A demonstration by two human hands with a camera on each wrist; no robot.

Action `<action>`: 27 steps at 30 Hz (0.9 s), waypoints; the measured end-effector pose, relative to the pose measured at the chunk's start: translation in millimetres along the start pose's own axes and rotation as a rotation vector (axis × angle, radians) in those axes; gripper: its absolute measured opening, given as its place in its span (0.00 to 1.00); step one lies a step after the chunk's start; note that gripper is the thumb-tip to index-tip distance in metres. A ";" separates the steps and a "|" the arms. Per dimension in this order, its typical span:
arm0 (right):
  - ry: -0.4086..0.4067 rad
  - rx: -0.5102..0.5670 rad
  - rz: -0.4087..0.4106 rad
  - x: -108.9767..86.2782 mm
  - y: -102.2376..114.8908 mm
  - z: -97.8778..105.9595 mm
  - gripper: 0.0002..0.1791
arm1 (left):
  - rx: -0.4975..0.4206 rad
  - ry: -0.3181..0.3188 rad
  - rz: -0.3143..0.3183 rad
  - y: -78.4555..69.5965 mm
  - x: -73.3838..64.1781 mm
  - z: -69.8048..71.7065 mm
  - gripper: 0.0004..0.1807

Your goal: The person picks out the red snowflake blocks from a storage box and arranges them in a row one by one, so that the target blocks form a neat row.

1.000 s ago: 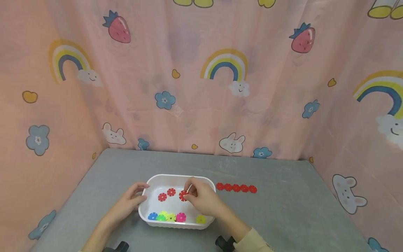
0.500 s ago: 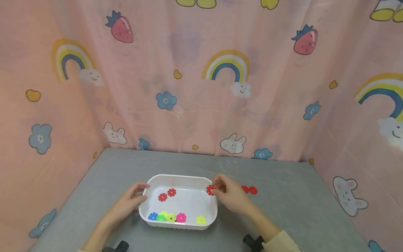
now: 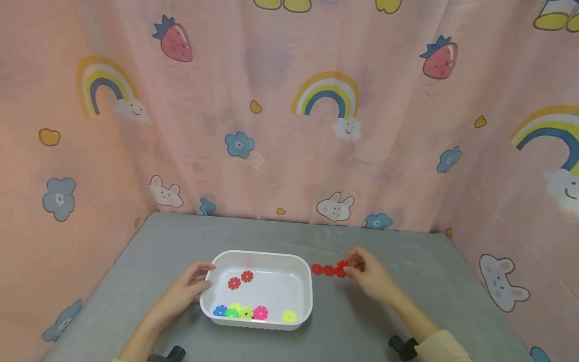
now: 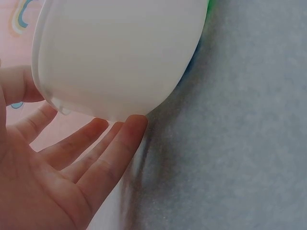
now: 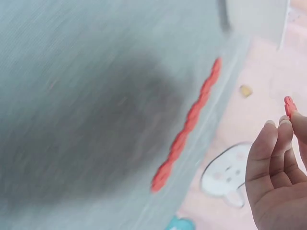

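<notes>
My left hand (image 3: 183, 289) holds the left end of a white oblong tray (image 3: 276, 286); in the left wrist view its fingers (image 4: 112, 160) lie against the outer wall. My right hand (image 3: 375, 279) pinches a red snowflake disc (image 5: 289, 106), a flat toy piece with notched edges, between thumb and fingertips. It is raised above a row of joined red discs (image 3: 322, 270) lying on the table right of the tray. That hand covers the row's right end in the head view, while the right wrist view shows the whole row (image 5: 187, 127).
Two red discs (image 3: 234, 283) lie toward the back left inside the tray. Along its near wall are a blue disc (image 3: 220, 310), a green disc (image 3: 232, 313), yellow ones (image 3: 246, 313) and a pink one (image 3: 260, 312). A patterned pink curtain (image 3: 271, 176) encloses the grey table (image 3: 407, 261).
My right hand has lifted a red disc out of the tray and carried it right, over the red row. The left hand has stayed on the tray.
</notes>
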State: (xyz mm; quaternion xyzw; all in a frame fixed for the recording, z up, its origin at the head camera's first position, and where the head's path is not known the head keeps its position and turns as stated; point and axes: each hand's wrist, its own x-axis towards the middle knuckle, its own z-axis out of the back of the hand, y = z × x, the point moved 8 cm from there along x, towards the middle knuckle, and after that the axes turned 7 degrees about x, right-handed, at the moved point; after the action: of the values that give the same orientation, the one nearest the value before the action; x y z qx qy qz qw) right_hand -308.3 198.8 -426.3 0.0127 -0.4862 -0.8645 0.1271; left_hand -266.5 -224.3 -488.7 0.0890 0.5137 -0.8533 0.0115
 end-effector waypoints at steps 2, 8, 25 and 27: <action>-0.012 -0.006 -0.012 -1.9 -8.1 9.3 0.09 | -0.002 -0.002 0.004 -0.3 -0.6 0.1 0.21; -0.045 -0.025 -0.075 -5.3 -34.4 31.5 0.09 | -0.007 -0.003 0.011 -1.4 -1.0 0.3 0.21; -0.091 -0.106 -0.197 -4.2 -91.5 56.5 0.10 | -0.002 -0.008 0.013 -1.3 -1.8 1.8 0.21; -0.089 -0.116 -0.213 -4.0 -96.2 56.9 0.10 | -0.005 -0.009 0.014 -0.9 -1.8 1.6 0.21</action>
State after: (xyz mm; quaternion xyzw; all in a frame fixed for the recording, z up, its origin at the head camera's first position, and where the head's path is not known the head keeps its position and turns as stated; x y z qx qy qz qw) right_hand -332.7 295.0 -477.9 0.0186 -0.4366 -0.8994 0.0137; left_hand -265.0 -225.5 -486.9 0.0887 0.5151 -0.8523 0.0200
